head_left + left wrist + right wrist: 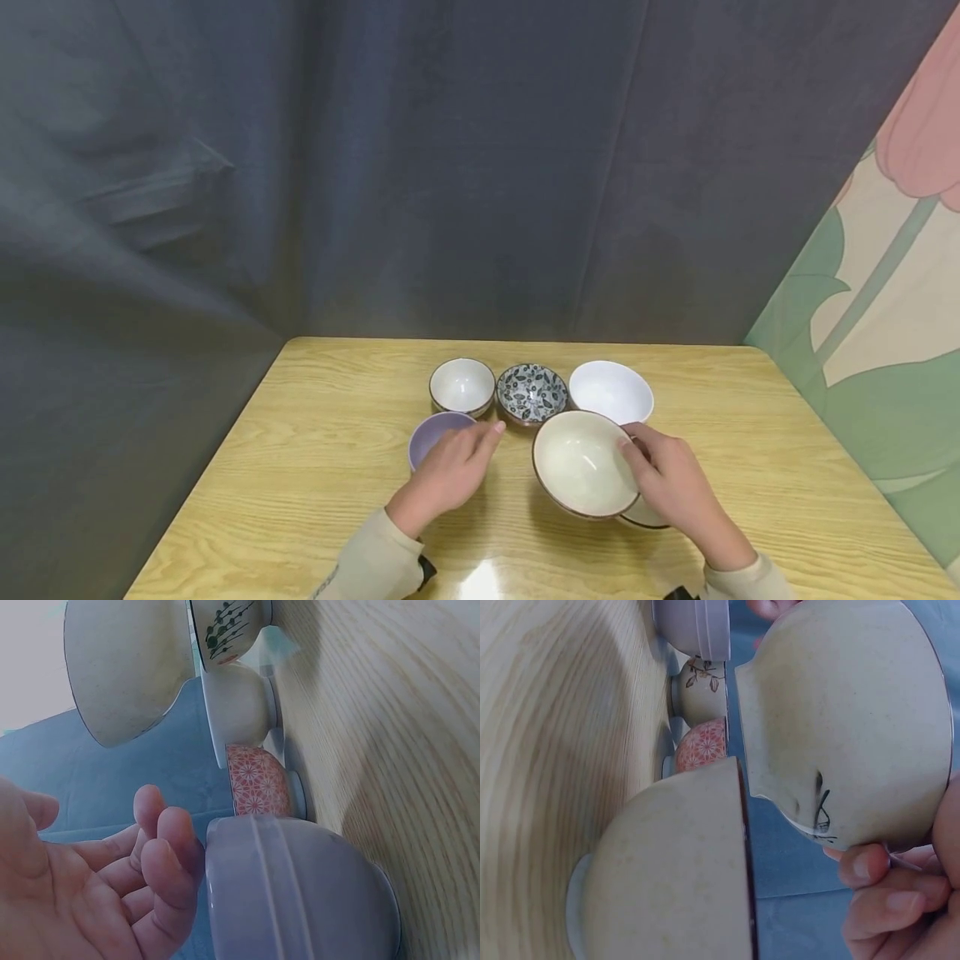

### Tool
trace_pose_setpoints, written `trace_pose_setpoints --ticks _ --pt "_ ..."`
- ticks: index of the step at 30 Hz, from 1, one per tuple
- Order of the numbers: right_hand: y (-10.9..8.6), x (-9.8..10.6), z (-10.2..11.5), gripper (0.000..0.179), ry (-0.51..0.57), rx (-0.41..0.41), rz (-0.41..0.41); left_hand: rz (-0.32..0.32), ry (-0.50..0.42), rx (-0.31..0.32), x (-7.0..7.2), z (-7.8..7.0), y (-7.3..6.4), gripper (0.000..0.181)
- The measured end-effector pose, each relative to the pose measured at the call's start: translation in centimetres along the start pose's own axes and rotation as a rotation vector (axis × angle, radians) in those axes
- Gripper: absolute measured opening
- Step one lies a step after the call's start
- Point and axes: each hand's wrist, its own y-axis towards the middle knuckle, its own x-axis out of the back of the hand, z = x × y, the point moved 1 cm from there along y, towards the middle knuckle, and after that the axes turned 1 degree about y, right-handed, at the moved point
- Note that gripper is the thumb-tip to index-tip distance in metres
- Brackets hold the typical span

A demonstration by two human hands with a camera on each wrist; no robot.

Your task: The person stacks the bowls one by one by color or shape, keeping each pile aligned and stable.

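Observation:
My right hand (675, 483) grips the right side of a large cream bowl (585, 462) with a brown rim, thumb inside and fingers beneath. That bowl is raised and tilted, and the right wrist view shows a dark painted sprig on its outer wall (855, 727). Below it on the table stands another cream bowl (647, 514), mostly covered by the hand and the raised bowl. My left hand (450, 471) hovers over a purple bowl (429, 435), holding nothing. Its loosely bent fingers are right at that bowl's rim in the left wrist view.
Behind the hands, a white bowl with a dark rim (462, 387), a leaf-patterned bowl (532, 393) and a plain white bowl (611, 392) stand in a row on the wooden table (330, 433). A dark curtain (465, 183) hangs at the back.

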Motion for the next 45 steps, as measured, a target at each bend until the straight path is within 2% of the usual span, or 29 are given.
trace_pose_setpoints --ticks 3,11,28,34,36,41,45 --pt "-0.1 0.2 -0.2 0.026 0.0 0.0 -0.003 0.008 0.002 0.008 -0.2 -0.1 -0.1 0.074" --pt "-0.2 0.6 -0.6 0.024 -0.02 0.01 -0.025 0.034 0.021 0.032 -0.6 -0.5 0.0 0.075" --pt "-0.9 1.4 -1.3 0.029 -0.023 -0.041 -0.037 0.064 0.037 0.002 -1.4 -1.5 -0.1 0.071" --pt "-1.0 1.7 -1.5 0.028 -0.017 -0.052 -0.05 0.128 -0.045 -0.006 -1.7 -1.8 -0.1 0.068" --pt "-1.0 1.7 -1.7 0.028 -0.016 -0.055 -0.052 0.153 -0.077 -0.021 -1.8 -2.0 -0.2 0.061" --pt "-1.0 1.8 -2.0 0.028 -0.023 -0.072 -0.056 0.18 -0.145 -0.114 -2.3 -2.6 0.1 0.045" --pt "-1.1 1.9 -2.3 0.027 -0.032 -0.076 -0.064 0.21 -0.184 -0.146 -2.8 -3.1 0.2 0.05"
